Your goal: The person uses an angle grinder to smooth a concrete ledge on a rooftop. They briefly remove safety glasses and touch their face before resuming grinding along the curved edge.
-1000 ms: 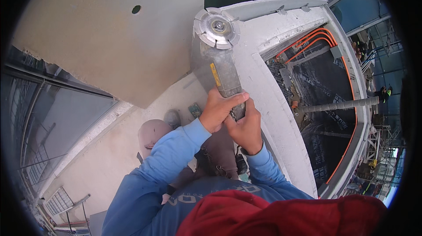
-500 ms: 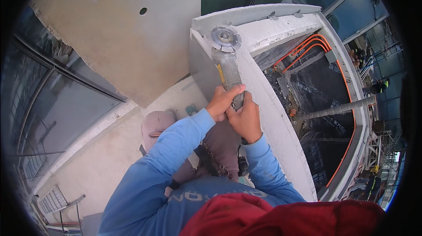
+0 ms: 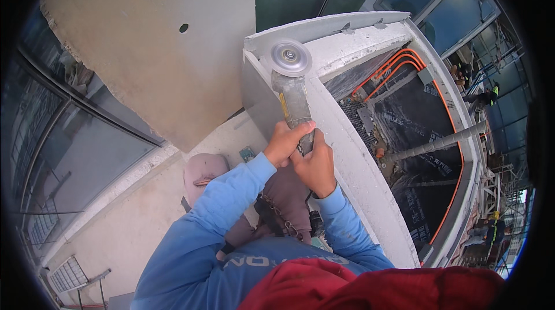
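Both of my hands are wrapped round the body of a grey, dusty angle grinder (image 3: 293, 97). Its round cutting disc (image 3: 291, 58) faces up at the far end and is blurred, with no segment gaps showing. My left hand (image 3: 285, 142) grips the body from the left side, thumb across it. Close beside it, my right hand (image 3: 315, 166) holds the rear end from the right. The disc is over the corner of a white ledge (image 3: 347, 131), beside an upright grey panel (image 3: 259, 93); whether it touches either, I cannot tell.
Right of the ledge lies a recess with black sheeting (image 3: 413, 113), orange conduits (image 3: 411, 56) and a wrapped pipe (image 3: 436, 145). A large tan board (image 3: 144, 38) stands at the upper left. A small metal stand (image 3: 68, 275) is at lower left. People (image 3: 491, 95) are far right.
The disc's separate segments showed before; now they blur into a smooth ring. The ledge and recess have shifted slightly left in view. Both hands keep their hold on the grinder.
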Available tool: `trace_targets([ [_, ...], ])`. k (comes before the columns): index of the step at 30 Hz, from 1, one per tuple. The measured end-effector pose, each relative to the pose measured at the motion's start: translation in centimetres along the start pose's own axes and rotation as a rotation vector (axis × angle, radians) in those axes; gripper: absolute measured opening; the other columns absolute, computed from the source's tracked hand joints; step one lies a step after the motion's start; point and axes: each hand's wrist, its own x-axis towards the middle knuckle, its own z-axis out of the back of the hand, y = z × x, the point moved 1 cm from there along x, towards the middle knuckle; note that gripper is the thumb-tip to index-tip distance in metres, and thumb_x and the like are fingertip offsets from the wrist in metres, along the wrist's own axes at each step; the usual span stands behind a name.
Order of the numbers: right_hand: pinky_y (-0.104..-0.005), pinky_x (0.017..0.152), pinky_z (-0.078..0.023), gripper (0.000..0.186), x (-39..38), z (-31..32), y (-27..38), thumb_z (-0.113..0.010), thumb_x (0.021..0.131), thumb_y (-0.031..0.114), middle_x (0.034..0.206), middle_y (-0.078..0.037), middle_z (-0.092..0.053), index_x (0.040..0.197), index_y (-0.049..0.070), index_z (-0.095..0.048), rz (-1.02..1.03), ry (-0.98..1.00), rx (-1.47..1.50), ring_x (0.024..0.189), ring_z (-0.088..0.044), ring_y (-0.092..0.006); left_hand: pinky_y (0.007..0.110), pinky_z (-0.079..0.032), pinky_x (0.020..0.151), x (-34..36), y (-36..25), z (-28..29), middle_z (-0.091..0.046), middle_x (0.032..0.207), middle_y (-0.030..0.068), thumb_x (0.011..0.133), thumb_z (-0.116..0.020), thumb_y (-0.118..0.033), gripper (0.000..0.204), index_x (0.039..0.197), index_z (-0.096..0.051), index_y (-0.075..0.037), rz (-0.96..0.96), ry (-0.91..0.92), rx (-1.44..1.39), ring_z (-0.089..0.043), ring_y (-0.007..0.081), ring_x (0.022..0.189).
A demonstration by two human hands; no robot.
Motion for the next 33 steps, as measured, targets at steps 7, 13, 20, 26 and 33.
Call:
trace_targets([
  [7,-0.0411,0.068,-0.055,0.044,-0.3,1.0,0.7,-0.077,0.079,0.01,0.083,-0.027,-0.068,0.111,-0.01,-0.054,0.021,-0.011,0.098,0.078,-0.072,-0.0384,0.03,-0.054,0.071,-0.4,-0.9,-0.5,-0.067,0.099,0.0082,0.092,-0.074,-0.032,0.043,0.115,-0.062,0.002,-0.151,0.061,0.065,-0.064,0.0132,0.084],
  [13,-0.032,0.076,-0.055,0.042,1.4,2.2,-0.1,-0.077,0.082,0.007,0.084,-0.011,-0.071,0.115,-0.011,-0.059,0.001,0.246,0.551,0.077,-0.069,-0.0192,0.039,-0.055,0.091,-0.2,-0.9,0.5,-0.062,0.12,0.0138,0.097,-0.06,-0.061,0.068,0.128,-0.053,0.0,-0.178,0.109,-0.468,-0.064,0.0224,0.106],
  [20,-0.0306,0.066,-0.052,0.046,5.4,-1.6,2.1,-0.079,0.083,0.014,0.087,-0.011,-0.069,0.115,-0.01,-0.056,-0.098,0.595,0.652,0.069,-0.065,-0.0167,0.044,-0.059,0.084,-0.3,-8.9,5.7,-0.064,0.103,0.0135,0.097,-0.06,-0.054,0.055,0.119,-0.053,-0.005,-0.267,-0.269,-0.287,-0.067,0.0281,0.093],
  [26,-0.0421,0.073,-0.054,0.076,5.7,-4.2,2.4,-0.08,0.077,0.016,0.1,-0.027,-0.067,0.138,-0.013,-0.045,0.135,0.272,0.265,0.081,-0.069,-0.0382,0.042,-0.06,0.081,2.6,-7.9,7.6,-0.068,0.093,0.0144,0.096,-0.061,-0.055,0.056,0.104,-0.062,0.0,-0.231,-0.215,-0.292,-0.068,0.0272,0.084],
  [33,-0.0439,0.068,-0.053,0.087,6.4,-5.5,0.2,-0.081,0.074,0.017,0.087,-0.022,-0.066,0.152,0.005,-0.043,0.242,0.179,0.067,0.069,-0.066,-0.0361,0.047,-0.059,0.086,3.7,-6.2,7.0,-0.065,0.1,0.0121,0.098,-0.057,-0.049,0.049,0.118,-0.056,-0.005,-0.267,-0.173,-0.493,-0.067,0.0263,0.092],
])
